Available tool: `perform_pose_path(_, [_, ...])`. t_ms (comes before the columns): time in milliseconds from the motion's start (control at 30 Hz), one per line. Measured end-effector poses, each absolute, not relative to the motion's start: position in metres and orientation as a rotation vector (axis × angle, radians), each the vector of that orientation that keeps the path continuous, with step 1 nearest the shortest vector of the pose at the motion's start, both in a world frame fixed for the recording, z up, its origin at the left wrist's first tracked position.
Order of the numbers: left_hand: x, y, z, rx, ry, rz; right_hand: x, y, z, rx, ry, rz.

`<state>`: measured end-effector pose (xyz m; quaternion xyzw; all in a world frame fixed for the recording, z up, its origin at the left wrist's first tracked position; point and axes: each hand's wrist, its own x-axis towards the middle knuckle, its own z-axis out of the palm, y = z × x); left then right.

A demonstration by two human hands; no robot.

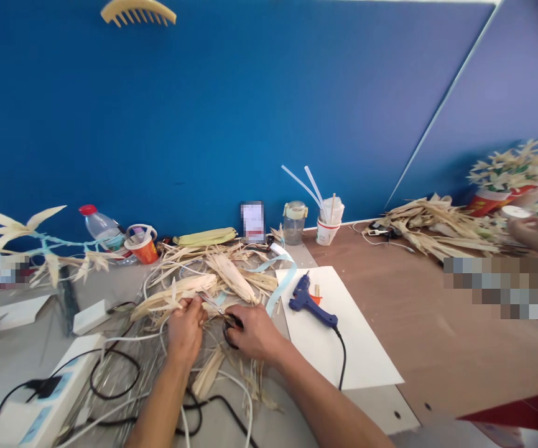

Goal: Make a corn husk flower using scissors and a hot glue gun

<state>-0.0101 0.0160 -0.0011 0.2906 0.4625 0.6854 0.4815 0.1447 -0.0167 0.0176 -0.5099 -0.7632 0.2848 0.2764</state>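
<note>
My left hand (187, 330) is closed, its thumb and fingers pinching a small pale corn-husk flower (171, 297) with pointed petals. In my right hand (255, 333) is a pair of scissors (232, 330) with black handles. Its blades point left toward my left fingertips; whether they touch the husk I cannot tell. Dried corn husks (234, 274) lie heaped just beyond both hands, and a loose husk piece (209, 372) lies below them. A pale blue ribbon (282, 283) curls to the right of the heap.
A blue glue gun (313, 302) lies on white paper (343, 348) at right. Cables surround a power strip (70, 373) at lower left. Behind stand a phone (252, 222), a jar (295, 224) and a straw-filled cup (328, 231). Another person's hand (537, 235) is at far right.
</note>
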Motion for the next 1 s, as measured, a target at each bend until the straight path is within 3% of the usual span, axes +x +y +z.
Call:
perform_pose_path(400, [-0.011, 0.016, -0.003, 0.643, 0.990, 1.617, 0.146, -0.011, 0.007, -1.406, -1.801, 0.965])
perform_pose_path(633, [-0.017, 0.017, -0.005, 0.566, 0.954, 1.602, 0.148, -0.001, -0.002, -1.253, -1.587, 1.324])
perform_pose_path(1000, [-0.013, 0.015, 0.001, 0.592, 0.934, 1.590, 0.150, -0.013, 0.015, -1.244, -1.845, 1.065])
